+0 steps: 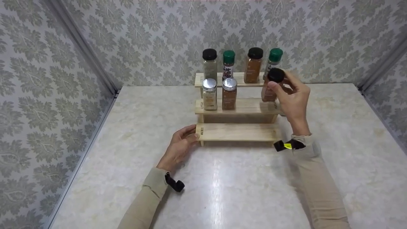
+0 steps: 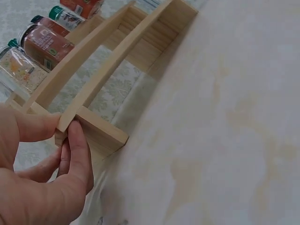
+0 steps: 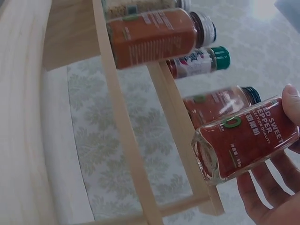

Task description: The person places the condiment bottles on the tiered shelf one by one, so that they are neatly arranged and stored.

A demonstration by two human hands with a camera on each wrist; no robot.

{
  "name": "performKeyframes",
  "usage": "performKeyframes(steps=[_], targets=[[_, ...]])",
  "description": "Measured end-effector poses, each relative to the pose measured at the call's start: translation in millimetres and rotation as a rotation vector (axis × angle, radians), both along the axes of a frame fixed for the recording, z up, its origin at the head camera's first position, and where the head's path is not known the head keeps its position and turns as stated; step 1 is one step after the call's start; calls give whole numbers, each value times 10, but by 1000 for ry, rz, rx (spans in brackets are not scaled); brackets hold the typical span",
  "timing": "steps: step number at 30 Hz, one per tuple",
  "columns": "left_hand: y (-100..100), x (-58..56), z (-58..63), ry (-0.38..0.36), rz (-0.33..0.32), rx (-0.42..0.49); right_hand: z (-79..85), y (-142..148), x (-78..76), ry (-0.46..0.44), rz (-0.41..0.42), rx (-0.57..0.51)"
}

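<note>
My right hand (image 1: 294, 97) grips a spice jar (image 1: 269, 92) of red powder by its black cap. In the right wrist view its label reads "sweet pepper", and its glass base is tipped toward the camera. The jar is over the right end of the middle shelf (image 1: 248, 106) of a wooden three-step rack. My left hand (image 1: 179, 144) pinches the left end of the lowest shelf (image 1: 238, 132), thumb on top and fingers beneath in the left wrist view. Two silver-capped jars, one pale (image 1: 210, 98) and one reddish-brown (image 1: 229, 98), stand at the left of the middle shelf.
Along the top shelf stand a black-capped greenish jar (image 1: 210, 65), a green-capped bottle (image 1: 228, 65), a black-capped orange-brown jar (image 1: 253, 66) and another green-capped bottle (image 1: 275, 56). Patterned wall panels (image 1: 159, 41) enclose the marbled table (image 1: 143, 108) behind and at both sides.
</note>
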State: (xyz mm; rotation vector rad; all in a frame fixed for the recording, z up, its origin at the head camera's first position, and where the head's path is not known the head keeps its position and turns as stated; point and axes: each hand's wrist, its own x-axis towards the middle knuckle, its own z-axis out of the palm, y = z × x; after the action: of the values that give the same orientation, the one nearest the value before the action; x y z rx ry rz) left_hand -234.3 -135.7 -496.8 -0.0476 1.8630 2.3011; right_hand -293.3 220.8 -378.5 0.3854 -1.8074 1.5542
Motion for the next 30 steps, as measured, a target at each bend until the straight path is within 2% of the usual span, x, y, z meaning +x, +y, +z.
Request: performKeyframes(steps=[5,8,17,30], targets=[[-22,-17,-27,30,8,-87,-32,-154,19,-23,26,6],[-33,-24,-36,41,2,-110,-65,-222,18,-31,27,9],[-80,-17,-99,108,-63,-151,-210,-312,-35,-103,72,-53],[-69,-23,-75,106,-61,-120,-304,-371,-67,-131,69,-43]])
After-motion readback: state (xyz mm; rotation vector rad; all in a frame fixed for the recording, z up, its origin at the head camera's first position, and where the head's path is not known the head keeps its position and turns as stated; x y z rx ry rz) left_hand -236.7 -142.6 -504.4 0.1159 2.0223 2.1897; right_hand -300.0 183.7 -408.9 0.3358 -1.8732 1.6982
